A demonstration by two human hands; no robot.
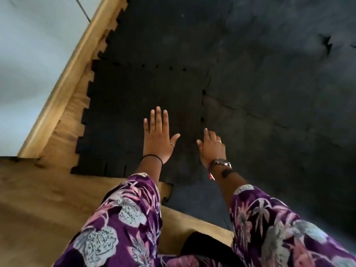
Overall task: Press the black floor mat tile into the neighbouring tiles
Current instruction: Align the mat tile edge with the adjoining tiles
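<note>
- The black foam floor mat tile with toothed edges [134, 112] lies at the left edge of the mat field, its far and right seams meeting the neighbouring dark tiles [269, 93]; small gaps show along both seams.
- Its left and near teeth are free over bare light-brown wooden floor [38, 199], which leaves open room there.
- A pale wooden skirting board [77, 64] runs along the white wall [28, 45] on the left.
- The left hand [157, 139] is spread flat over the tile, clasping nothing.
- The right hand [212, 149], fingers loose and empty, sits at the right seam.
</note>
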